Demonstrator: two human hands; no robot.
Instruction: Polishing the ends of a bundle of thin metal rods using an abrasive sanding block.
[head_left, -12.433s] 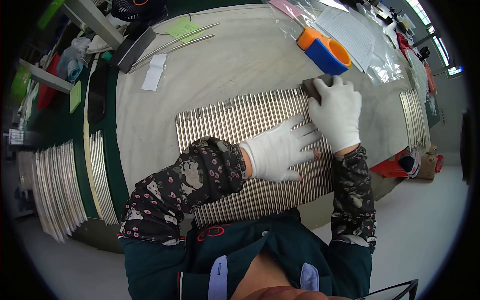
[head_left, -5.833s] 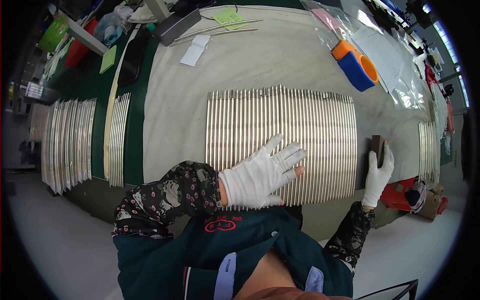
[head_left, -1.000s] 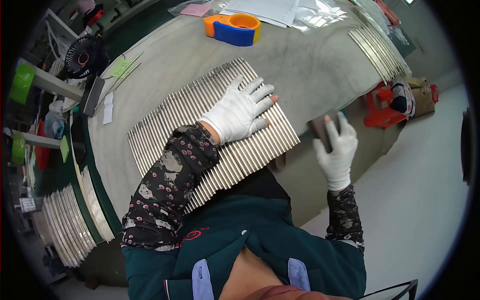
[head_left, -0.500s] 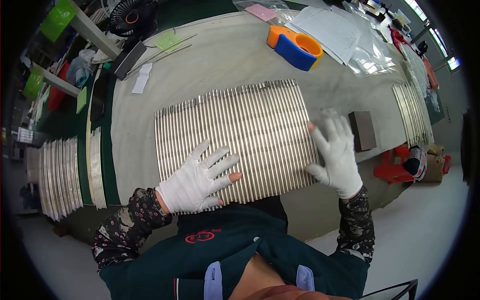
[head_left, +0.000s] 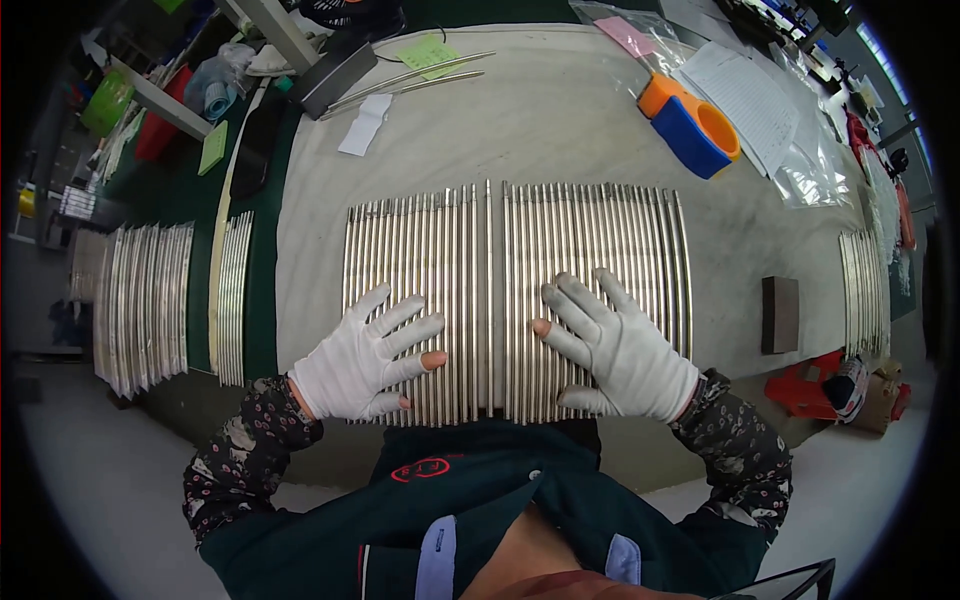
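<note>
Many slim silver metal rods lie side by side on the table, split into a left group [head_left: 455, 270] and a right group [head_left: 620, 240]. A single rod [head_left: 489, 300] stands a little apart between the two groups. My left hand [head_left: 370, 360], in a white glove with bare fingertips showing, rests flat on the left group with its fingers spread. Palm down on the right group lies my right hand [head_left: 620, 350], gloved the same way, its fingers stretched out. Neither hand grips a rod.
A dark brown block [head_left: 780, 315] sits at the right. Further back are an orange and blue tape dispenser [head_left: 695, 125], paper sheets [head_left: 745, 100] and two loose rods [head_left: 420, 85]. More rods lie in bundles at the far left [head_left: 145, 305] and far right [head_left: 862, 290].
My right hand has come from beside the rods onto their right part. The rods, earlier one continuous row, now show gaps near the middle. The view has shifted.
</note>
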